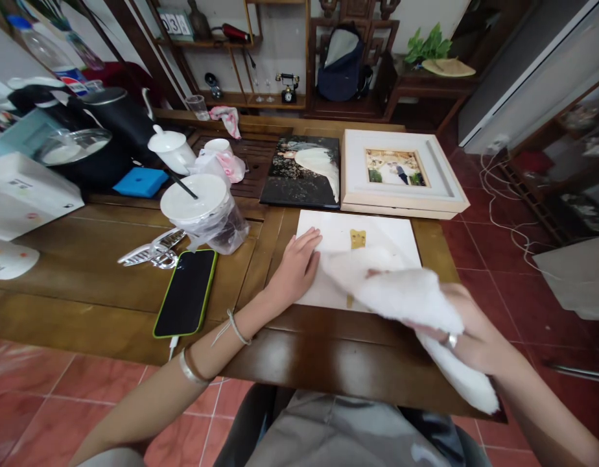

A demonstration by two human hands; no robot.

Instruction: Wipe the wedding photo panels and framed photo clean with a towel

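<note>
A white flat panel lies on the wooden table, with a gold-coloured piece showing near its middle. My left hand rests on the panel's left edge, its fingers stretched out and holding nothing. In my right hand is a bunched white cloth, slightly blurred. The cloth lies over the panel's right part, and one end hangs down by the table's front edge. It hides part of the panel and some of my right fingers.
Behind the panel are a dark photo print and a white box frame holding a photo. To the left lie a phone with a cable, a lidded cup in plastic, silvery keys or clips and a blue box.
</note>
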